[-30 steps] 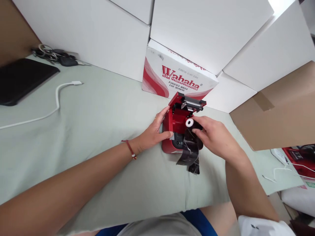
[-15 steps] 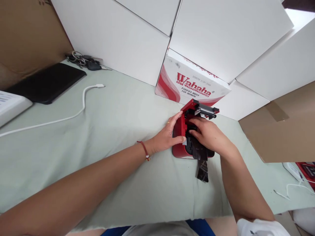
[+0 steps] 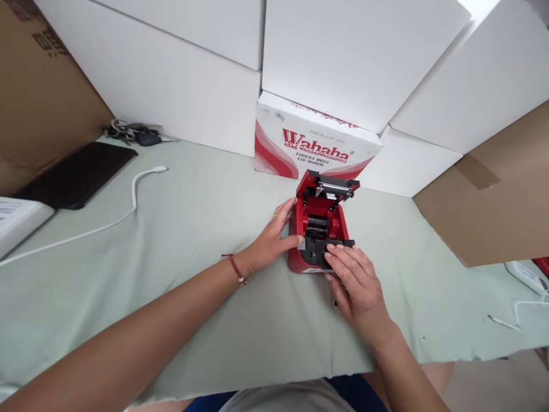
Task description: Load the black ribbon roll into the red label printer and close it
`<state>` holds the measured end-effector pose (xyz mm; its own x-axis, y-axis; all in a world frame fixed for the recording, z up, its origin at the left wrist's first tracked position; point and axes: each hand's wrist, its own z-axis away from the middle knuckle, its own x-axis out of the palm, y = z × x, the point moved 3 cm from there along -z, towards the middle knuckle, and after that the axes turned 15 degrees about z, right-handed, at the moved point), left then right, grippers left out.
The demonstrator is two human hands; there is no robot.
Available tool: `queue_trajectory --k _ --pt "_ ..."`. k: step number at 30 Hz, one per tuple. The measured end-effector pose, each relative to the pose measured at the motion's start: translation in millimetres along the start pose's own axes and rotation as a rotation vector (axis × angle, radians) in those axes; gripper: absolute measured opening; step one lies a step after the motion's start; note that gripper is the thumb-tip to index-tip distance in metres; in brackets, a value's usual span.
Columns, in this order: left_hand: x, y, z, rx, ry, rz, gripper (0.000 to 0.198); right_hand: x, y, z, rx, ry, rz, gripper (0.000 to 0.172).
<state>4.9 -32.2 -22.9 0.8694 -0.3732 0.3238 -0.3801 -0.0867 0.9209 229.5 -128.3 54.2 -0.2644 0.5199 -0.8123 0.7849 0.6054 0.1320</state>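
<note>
Printer: open, best held steady.
Left hand: spread against its side.
Strip: best flat, straight.
Right hand: on strip; cannot tell whether clamped.

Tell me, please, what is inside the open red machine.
Inside the red machine sits a black roll. The right hand covers part of the front, hiding what lies beneath.

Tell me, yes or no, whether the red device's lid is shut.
No, the lid of the red device stands raised, leaving the dark roll inside in plain view.
</note>
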Motion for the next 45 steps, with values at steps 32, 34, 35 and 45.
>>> queue_trajectory --k 32,34,35,45 --pt "22.5 53.6 16.4 0.510 0.053 -0.576 0.039 -1.7 2.4 9.6 0.064 0.229 -0.219 0.039" --pt "21.2 52.3 16.6 0.517 0.037 -0.585 0.036 -1.4 2.6 9.1 0.064 0.231 -0.223 0.038" --pt "20.7 52.2 16.8 0.509 0.024 -0.577 0.036 -1.2 2.8 9.3 0.067 0.230 -0.226 0.038" --pt "8.1 29.2 7.8 0.142 0.118 -0.112 0.113 2.0 3.1 12.0 0.107 0.232 -0.245 0.051"
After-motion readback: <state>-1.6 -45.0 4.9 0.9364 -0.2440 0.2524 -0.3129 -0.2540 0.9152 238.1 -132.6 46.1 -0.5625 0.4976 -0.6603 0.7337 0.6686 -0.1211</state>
